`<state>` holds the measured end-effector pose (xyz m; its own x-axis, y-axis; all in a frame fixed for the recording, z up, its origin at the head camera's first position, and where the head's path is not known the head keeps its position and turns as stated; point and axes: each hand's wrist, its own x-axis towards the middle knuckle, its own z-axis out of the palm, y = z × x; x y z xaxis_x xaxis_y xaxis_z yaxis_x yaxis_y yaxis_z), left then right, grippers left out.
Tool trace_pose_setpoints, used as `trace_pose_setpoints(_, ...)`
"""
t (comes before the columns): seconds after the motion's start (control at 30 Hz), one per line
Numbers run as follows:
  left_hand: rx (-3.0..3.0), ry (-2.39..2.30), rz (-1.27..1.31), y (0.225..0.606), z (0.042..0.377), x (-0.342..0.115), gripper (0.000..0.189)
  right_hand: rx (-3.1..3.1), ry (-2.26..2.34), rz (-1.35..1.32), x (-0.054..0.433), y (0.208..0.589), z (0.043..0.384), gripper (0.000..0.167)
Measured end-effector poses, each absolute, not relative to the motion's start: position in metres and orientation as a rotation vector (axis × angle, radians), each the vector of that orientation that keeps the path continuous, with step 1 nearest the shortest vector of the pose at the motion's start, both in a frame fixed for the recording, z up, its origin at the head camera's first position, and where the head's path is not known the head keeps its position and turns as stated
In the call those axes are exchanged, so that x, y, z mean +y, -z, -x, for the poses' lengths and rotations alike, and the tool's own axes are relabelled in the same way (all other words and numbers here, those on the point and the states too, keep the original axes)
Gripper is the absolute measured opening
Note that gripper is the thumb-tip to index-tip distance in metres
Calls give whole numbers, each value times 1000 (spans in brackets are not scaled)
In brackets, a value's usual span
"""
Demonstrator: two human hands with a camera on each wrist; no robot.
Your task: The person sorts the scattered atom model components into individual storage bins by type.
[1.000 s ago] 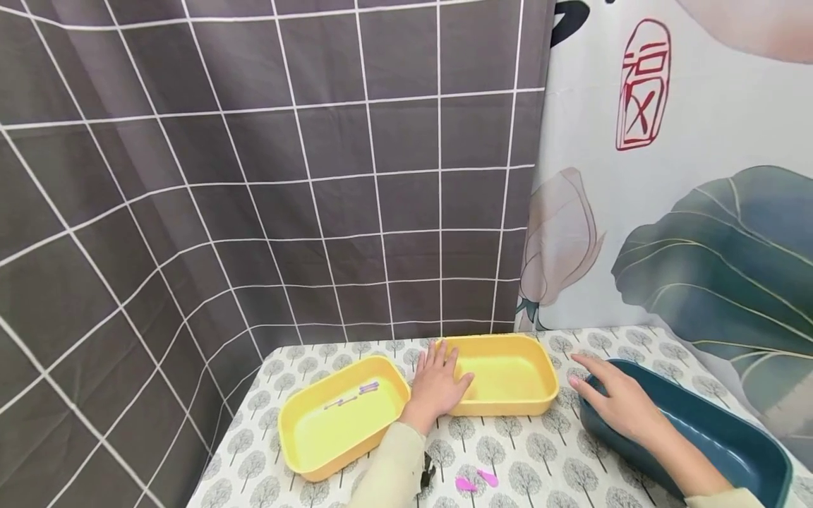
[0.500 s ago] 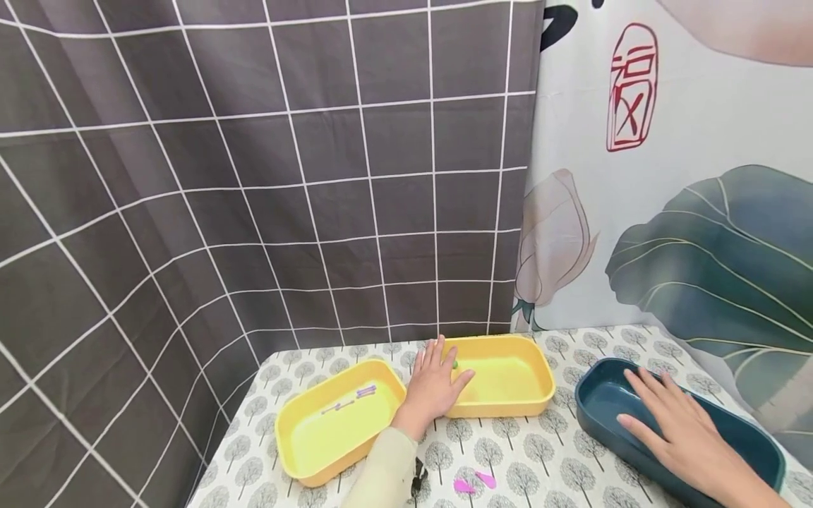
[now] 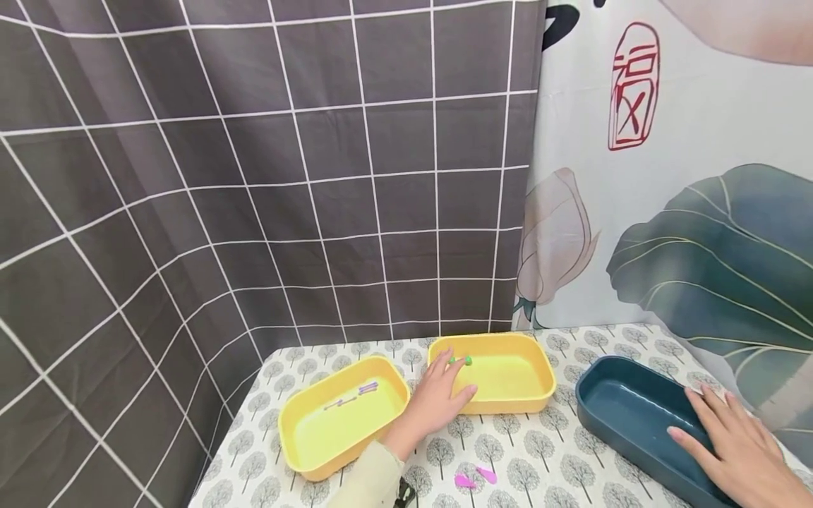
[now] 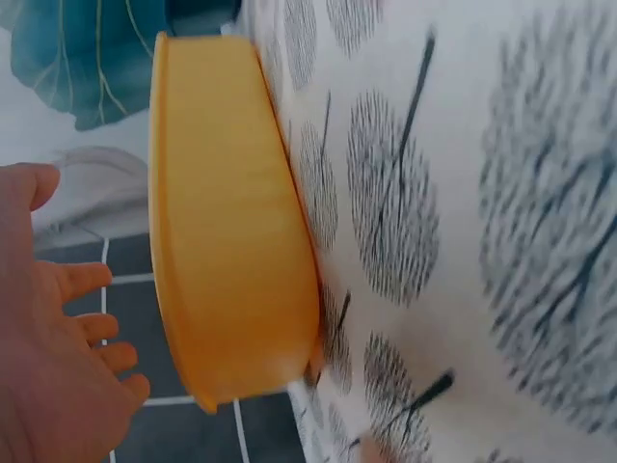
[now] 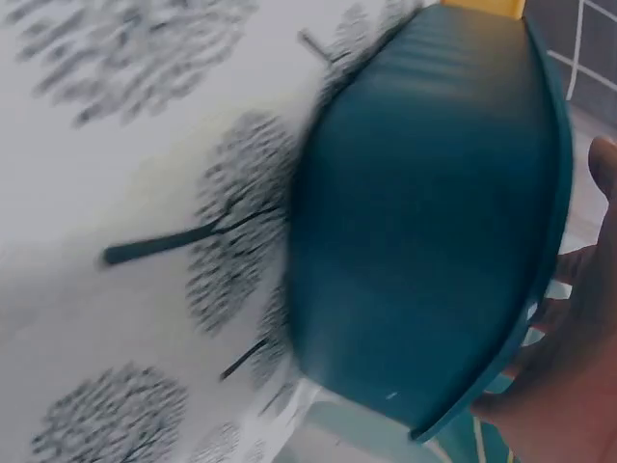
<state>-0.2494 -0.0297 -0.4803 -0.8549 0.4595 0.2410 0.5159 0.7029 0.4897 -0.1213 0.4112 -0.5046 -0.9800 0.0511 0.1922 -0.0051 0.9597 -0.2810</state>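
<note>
My left hand [image 3: 437, 401] hovers over the left end of the middle yellow bin [image 3: 517, 408], its fingers loosely extended and holding nothing. Just beyond the fingertips, two small green things [image 3: 468, 360] lie inside that bin; their kind is too small to tell. The left wrist view shows the fingers above the rim of the yellow bin [image 4: 231, 212]. At the right, my right hand [image 3: 743, 444] is spread over the dark teal bin [image 3: 610, 427], with nothing in its grasp. From the right wrist, the fingers appear at the teal bin's rim [image 5: 554, 193]; contact is unclear.
A second yellow bin [image 3: 305, 469] at the left contains several thin purple-and-white pieces [image 3: 368, 387]. Two small pink pieces [image 3: 464, 481] lie on the tree-print tablecloth [image 3: 540, 480] in front. A dark grid curtain [image 3: 356, 212] hangs behind the table.
My right hand has moved right, from the teal bin's left end to its right part. The left hand has shifted slightly, and the green things now show beside its fingers.
</note>
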Motion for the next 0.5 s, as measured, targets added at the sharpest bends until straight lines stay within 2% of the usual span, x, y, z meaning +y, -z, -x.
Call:
trace_pose_setpoints(0.2, -2833, 982, 862, 473, 232, -32, 64, -2966, -408, 106, 423, 517, 119, 99)
trace_pose_setpoints(0.5, -2786, 940, 1027, 479, 210, -31, 59, -2990, -371, 225, 435, 527, 116, 99)
